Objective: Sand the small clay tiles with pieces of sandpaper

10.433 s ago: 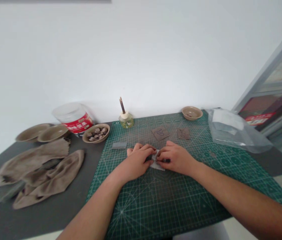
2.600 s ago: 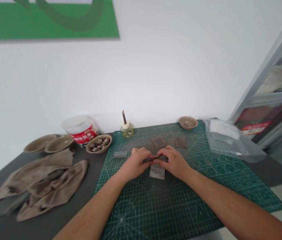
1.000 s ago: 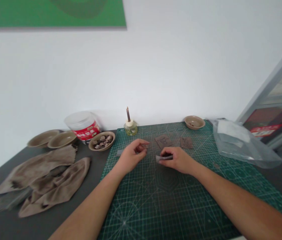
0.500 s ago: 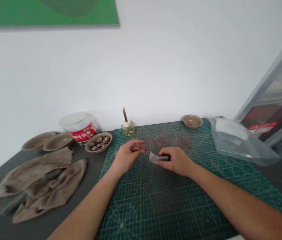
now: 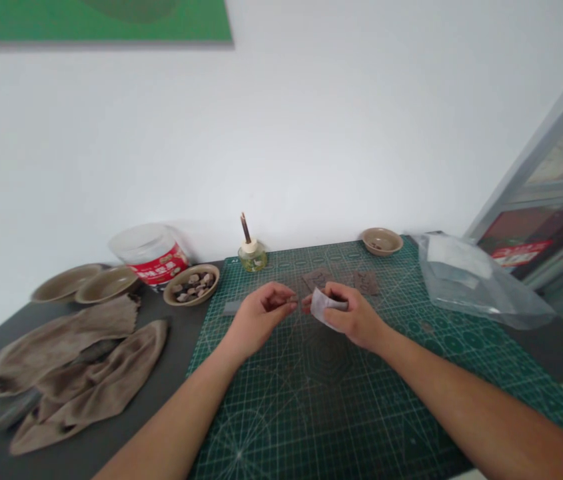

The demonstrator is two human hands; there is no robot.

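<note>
Just above the green cutting mat (image 5: 281, 400), my left hand (image 5: 260, 313) has its thumb and fingertips pinched together; something small may be between them, too small to make out. My right hand (image 5: 354, 315) faces it, closed on a curled, pale-backed piece of what looks like sandpaper (image 5: 322, 308). The fingertips of the two hands are close together, with a small gap. Behind my right hand lie two brownish squares with handwritten marks, a left square (image 5: 315, 278) and a right square (image 5: 366, 283). Beside my left wrist a flat grey strip (image 5: 232, 307) rests on the mat.
On the left are a bowl of small stones (image 5: 192, 298), a red-labelled plastic jar (image 5: 148, 250), two shallow bowls (image 5: 66, 283) and a crumpled brown cloth (image 5: 106, 387). A reed diffuser (image 5: 252, 257), a small dish (image 5: 382, 241) and a clear plastic bag (image 5: 481, 287) stand along the back.
My left fingers have closed further into a pinch. The piece in my right hand has turned, showing more of its pale side, and the hands have come closer. The view has shifted slightly.
</note>
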